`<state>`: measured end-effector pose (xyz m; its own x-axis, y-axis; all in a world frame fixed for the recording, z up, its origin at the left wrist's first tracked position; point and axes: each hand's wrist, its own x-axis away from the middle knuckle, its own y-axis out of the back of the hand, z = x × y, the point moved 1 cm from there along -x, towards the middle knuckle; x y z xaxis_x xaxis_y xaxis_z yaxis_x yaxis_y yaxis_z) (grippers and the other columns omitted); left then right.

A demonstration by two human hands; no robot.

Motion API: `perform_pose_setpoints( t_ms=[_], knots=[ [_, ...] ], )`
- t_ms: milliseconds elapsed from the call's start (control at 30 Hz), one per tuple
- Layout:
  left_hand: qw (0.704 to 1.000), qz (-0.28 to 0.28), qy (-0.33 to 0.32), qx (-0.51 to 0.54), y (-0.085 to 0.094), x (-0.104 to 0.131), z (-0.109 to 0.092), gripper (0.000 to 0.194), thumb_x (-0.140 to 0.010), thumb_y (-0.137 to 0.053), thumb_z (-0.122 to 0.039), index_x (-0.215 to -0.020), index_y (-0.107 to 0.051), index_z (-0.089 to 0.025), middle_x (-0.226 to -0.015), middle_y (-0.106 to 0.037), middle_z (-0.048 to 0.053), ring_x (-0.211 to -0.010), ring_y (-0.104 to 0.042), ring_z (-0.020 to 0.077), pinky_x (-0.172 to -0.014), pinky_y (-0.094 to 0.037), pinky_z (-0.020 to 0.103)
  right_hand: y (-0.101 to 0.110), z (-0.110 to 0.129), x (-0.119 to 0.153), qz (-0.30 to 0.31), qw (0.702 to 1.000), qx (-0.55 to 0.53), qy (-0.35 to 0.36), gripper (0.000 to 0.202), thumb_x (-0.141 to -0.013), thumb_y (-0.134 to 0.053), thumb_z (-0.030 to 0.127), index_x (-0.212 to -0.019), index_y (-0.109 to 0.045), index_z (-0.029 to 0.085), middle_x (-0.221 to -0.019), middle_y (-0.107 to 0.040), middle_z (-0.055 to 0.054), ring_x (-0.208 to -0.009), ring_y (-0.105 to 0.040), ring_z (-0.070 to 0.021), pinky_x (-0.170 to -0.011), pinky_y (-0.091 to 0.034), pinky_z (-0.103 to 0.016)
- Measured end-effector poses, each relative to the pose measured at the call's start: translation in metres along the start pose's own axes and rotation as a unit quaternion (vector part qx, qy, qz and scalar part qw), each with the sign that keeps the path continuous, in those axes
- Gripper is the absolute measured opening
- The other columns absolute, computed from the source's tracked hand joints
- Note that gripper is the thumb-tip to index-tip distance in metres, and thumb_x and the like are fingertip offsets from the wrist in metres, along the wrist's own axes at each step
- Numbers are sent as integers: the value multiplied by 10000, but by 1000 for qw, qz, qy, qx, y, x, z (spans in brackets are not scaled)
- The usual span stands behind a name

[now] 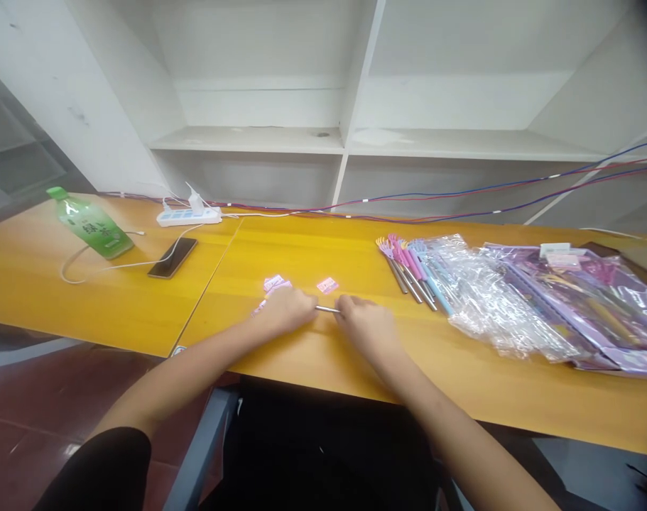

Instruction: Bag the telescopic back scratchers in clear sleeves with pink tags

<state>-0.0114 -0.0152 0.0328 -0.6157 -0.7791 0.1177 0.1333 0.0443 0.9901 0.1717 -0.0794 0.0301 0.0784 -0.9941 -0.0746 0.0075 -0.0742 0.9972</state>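
My left hand (294, 311) and my right hand (366, 325) are both closed around a silver back-scratcher rod (328, 309). Only a short middle stretch of it shows between my fists, level and just above the table; both ends are hidden. Its look matches the shafts of the back scratchers (408, 270) lying to the right, which have pink, purple, yellow and blue claw heads. Several small pink-and-white cards (277, 284) lie by my left hand, partly covered by it. One more card (327, 285) rests just beyond the gap between my hands.
Clear plastic sleeves (483, 298) are heaped right of the scratchers, beside a purple package (584, 305). On the left are a green bottle (94, 226), a phone (172, 257) with a white cable across it, and a power strip (189, 216). Cables run along the white shelving (248, 138).
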Motion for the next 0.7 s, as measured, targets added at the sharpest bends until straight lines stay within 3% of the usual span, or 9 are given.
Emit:
perform_pose_setpoints(
  t_ms=[133,233,400,567,633,700],
  knots=[
    [1000,-1,-11,22,-25,3,-9,299,-984,-507,-131,-1009,-805,-120,-930,-805,187,-861,-789,316,-740,-566,391,5,14,2,30,999,15,27,246,-1070,-490,215,-1053,-731,167,-944,-779,-132,-860,-758,-254,-600,-289,-300],
    [1000,-18,-1,9,-29,7,-12,290,-977,-502,-108,-998,-792,-110,-908,-799,196,-858,-792,347,-719,-572,415,-3,17,2,71,996,14,43,277,-1070,-479,230,-1043,-748,169,-963,-797,-141,-884,-774,-274,-660,-406,-303],
    [999,-33,-38,-14,-26,18,-21,241,-988,-519,-106,-994,-760,-108,-886,-792,190,-851,-794,353,-686,-571,407,-16,14,11,87,995,9,40,319,-1058,-470,219,-999,-776,154,-917,-803,-162,-867,-790,-285,-705,-473,-322],
    [993,-80,-82,-36,-17,17,-33,209,-988,-537,-80,-1003,-741,-120,-872,-787,161,-822,-791,281,-666,-550,333,-4,9,16,71,997,9,38,317,-1069,-486,237,-1001,-788,169,-891,-808,-147,-858,-797,-272,-683,-442,-299],
    [994,-76,-67,-45,-9,13,-26,192,-968,-562,-71,-969,-747,-119,-856,-785,163,-801,-788,267,-668,-545,319,3,1,16,68,997,15,29,338,-1090,-468,249,-1019,-792,184,-891,-813,-136,-846,-795,-259,-669,-410,-286],
    [996,-69,-31,-52,0,11,-6,171,-942,-591,-74,-930,-756,-118,-845,-783,175,-797,-789,273,-678,-546,323,9,-18,18,64,998,28,8,366,-1109,-447,267,-1037,-796,183,-896,-816,-137,-829,-791,-241,-645,-363,-276]
  ],
)
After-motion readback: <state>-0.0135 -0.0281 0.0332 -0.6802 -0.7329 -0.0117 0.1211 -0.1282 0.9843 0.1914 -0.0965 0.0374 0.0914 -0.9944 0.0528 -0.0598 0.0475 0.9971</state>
